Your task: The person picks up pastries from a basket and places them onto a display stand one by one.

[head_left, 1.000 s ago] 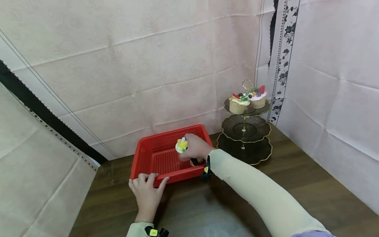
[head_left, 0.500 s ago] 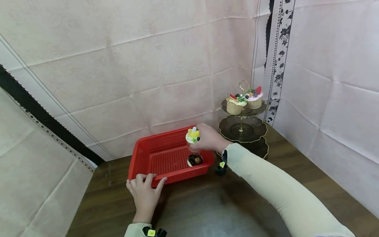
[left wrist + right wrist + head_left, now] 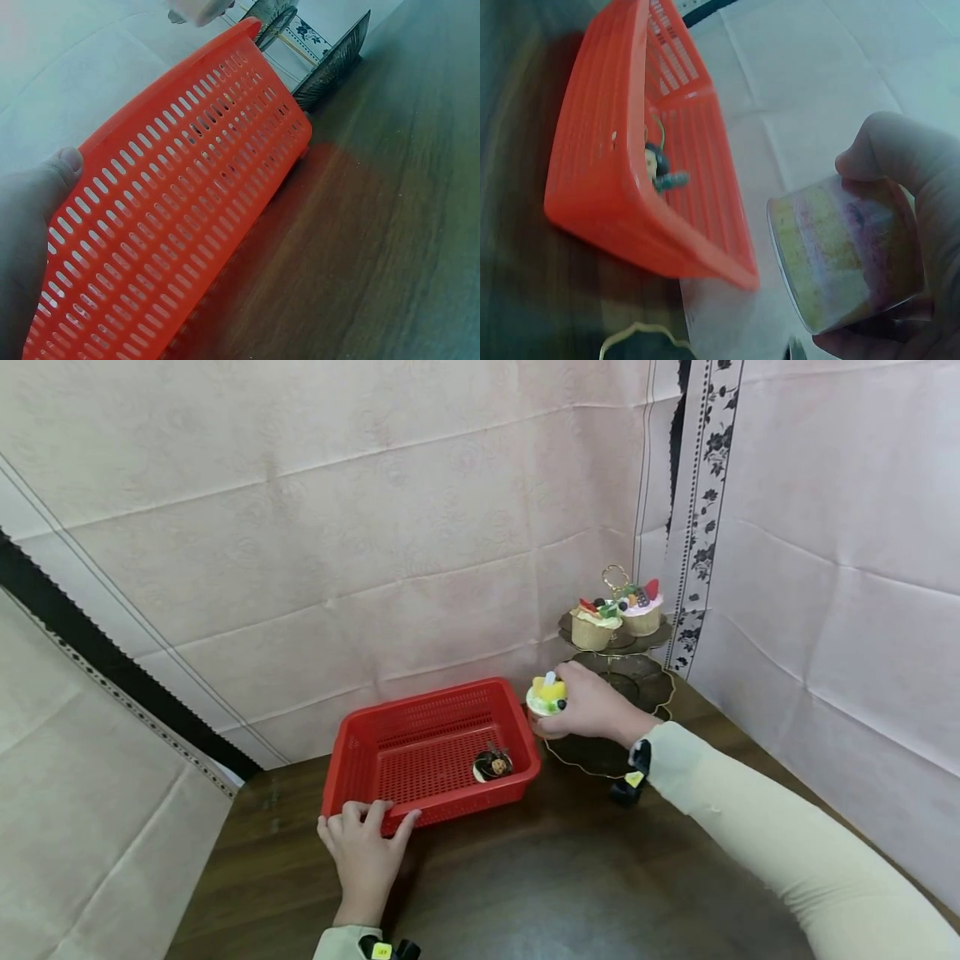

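Observation:
In the head view my right hand (image 3: 600, 703) holds a small dessert cup (image 3: 545, 697) topped with cream and yellow fruit pieces, just past the right end of a red plastic basket (image 3: 465, 807). Thumb and fingers pinch the cup's sides; in the right wrist view its clear wall shows yellow and pinkish layers. At the basket's near left corner my left hand (image 3: 365, 860) grips the rim, with the thumb (image 3: 69, 161) outside. One dark-topped dessert (image 3: 492, 766) lies inside the basket. Behind my right hand stands a dark, gold-edged tiered stand (image 3: 585, 757), its lower tiers partly hidden.
On the stand's top tier sit two fruit-topped cupcakes, one with cream frosting (image 3: 595, 628) and one with pink frosting (image 3: 642, 614). A gold ring handle (image 3: 616, 577) rises behind them. Pale cloth walls (image 3: 450, 527) enclose the wooden table (image 3: 525, 877) at the back and sides.
My right hand has carried the yellow-topped dessert cup rightward out of the basket, toward the tiered stand. The dark-topped dessert has come into fuller view. My left hand stays on the rim.

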`<control>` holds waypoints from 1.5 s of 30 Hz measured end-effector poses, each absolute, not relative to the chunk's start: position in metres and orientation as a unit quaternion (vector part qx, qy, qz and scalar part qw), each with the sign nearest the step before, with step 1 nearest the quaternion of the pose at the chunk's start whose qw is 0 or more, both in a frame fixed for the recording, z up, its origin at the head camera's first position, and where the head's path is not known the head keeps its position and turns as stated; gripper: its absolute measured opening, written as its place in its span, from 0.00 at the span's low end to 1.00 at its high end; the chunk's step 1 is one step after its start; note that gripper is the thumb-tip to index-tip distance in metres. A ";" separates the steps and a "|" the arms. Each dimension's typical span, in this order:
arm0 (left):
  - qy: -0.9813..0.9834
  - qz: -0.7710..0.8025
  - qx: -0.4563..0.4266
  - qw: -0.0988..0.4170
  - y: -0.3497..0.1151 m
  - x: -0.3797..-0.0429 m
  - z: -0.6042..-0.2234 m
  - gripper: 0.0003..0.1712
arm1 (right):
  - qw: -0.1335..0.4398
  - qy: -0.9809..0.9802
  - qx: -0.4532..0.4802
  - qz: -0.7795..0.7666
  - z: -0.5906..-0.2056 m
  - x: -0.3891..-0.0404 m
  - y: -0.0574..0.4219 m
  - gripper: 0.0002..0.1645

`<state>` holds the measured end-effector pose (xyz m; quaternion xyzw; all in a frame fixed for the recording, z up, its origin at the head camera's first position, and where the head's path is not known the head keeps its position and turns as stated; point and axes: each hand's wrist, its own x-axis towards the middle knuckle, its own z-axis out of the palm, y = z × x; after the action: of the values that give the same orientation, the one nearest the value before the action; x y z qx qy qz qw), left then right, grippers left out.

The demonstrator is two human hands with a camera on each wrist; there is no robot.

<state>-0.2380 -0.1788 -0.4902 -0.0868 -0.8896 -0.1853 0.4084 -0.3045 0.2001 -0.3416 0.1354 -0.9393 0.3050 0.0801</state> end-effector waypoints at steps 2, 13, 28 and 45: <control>-0.891 -0.184 -0.085 0.407 -0.179 -0.238 -0.491 0.25 | 0.081 -0.941 0.132 0.300 -0.341 -0.300 0.211 0.47; -0.891 -0.180 -0.083 0.407 -0.180 -0.239 -0.491 0.25 | 0.094 -0.953 0.115 0.265 -0.339 -0.276 0.265 0.49; -0.897 -0.179 -0.083 0.396 -0.180 -0.239 -0.491 0.26 | 0.087 -0.958 0.069 0.264 -0.339 -0.285 0.311 0.55; -0.895 -0.181 -0.084 0.398 -0.178 -0.239 -0.490 0.26 | 0.119 -0.945 0.026 0.304 -0.353 -0.323 0.342 0.37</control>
<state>-0.2386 -0.1784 -0.4896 -0.0842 -0.8952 -0.1809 0.3984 -0.3233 0.3416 -0.3527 0.0263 -0.9447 0.3043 0.1192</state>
